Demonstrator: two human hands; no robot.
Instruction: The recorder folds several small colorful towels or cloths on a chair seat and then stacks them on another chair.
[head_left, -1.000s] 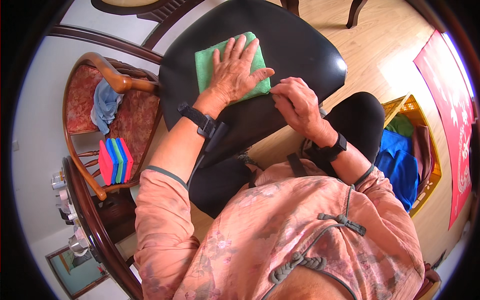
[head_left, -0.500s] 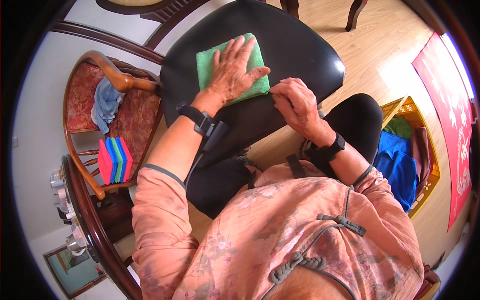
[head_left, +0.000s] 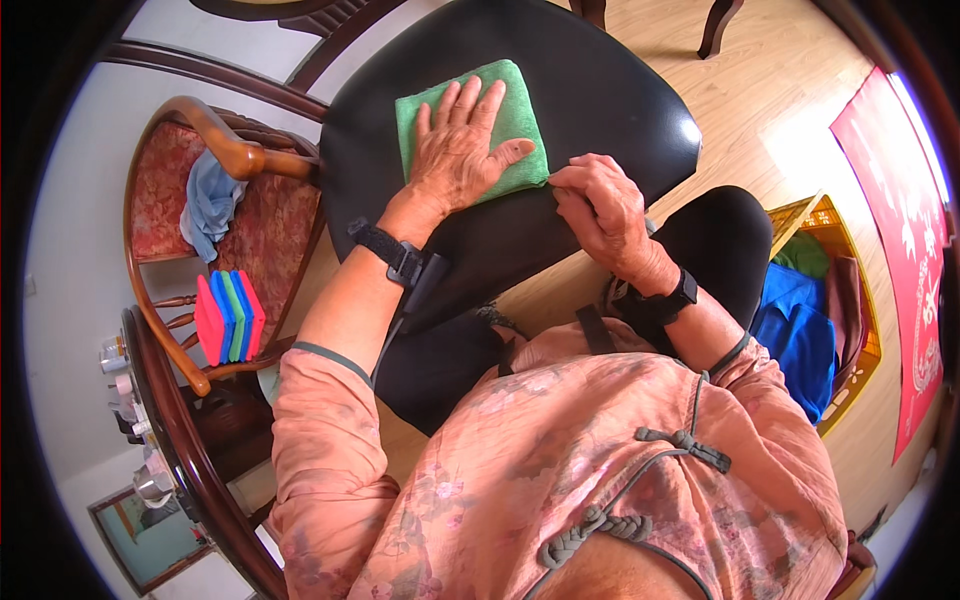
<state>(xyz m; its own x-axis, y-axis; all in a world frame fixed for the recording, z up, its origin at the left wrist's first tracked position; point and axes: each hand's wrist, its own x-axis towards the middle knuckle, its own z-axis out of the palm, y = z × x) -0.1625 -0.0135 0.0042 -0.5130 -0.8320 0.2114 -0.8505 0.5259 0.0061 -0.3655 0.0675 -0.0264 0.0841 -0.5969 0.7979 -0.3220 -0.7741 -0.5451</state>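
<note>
A green cloth (head_left: pixel 525 110), folded into a thick square, lies on a black padded seat (head_left: pixel 610 110). My left hand (head_left: pixel 458 150) rests flat across it, fingers spread and pointing to the far side. At the cloth's near right corner, my right hand (head_left: pixel 605 210) is closed in a pinch on the corner's edge. The thumb and fingertips there hide how much fabric is caught. Both wrists wear dark straps, the left one with a small device on it.
To the left, a wooden armchair (head_left: pixel 255 162) with red upholstery holds a light blue cloth (head_left: pixel 210 205) and a stack of folded coloured cloths (head_left: pixel 232 315). A yellow basket (head_left: pixel 868 330) of cloths stands on the floor at right, beside a red banner (head_left: pixel 900 250). A dark table edge (head_left: pixel 190 440) curves at lower left.
My left hand has slid slightly left and its fingers have shifted on the cloth. The right hand has moved a little right, with the cloth's near right corner still at its fingertips.
</note>
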